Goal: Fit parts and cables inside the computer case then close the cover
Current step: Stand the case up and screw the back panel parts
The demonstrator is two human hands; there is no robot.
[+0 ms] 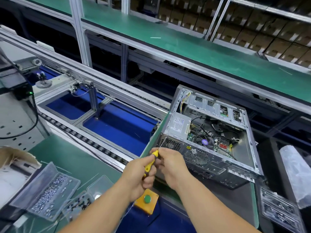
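My left hand [139,175] grips the yellow screwdriver [150,163] while my right hand [170,163] pinches near its shaft, steadying the tip at the computer case [210,158] rear corner screw.

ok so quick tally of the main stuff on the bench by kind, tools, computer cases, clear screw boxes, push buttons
Screwdrivers: 1, the yellow-handled screwdriver, held by the left hand and right hand
Computer cases: 1, the open computer case
Clear screw boxes: 3, at left, centre and right
Push buttons: 1, the green button
Total: 6
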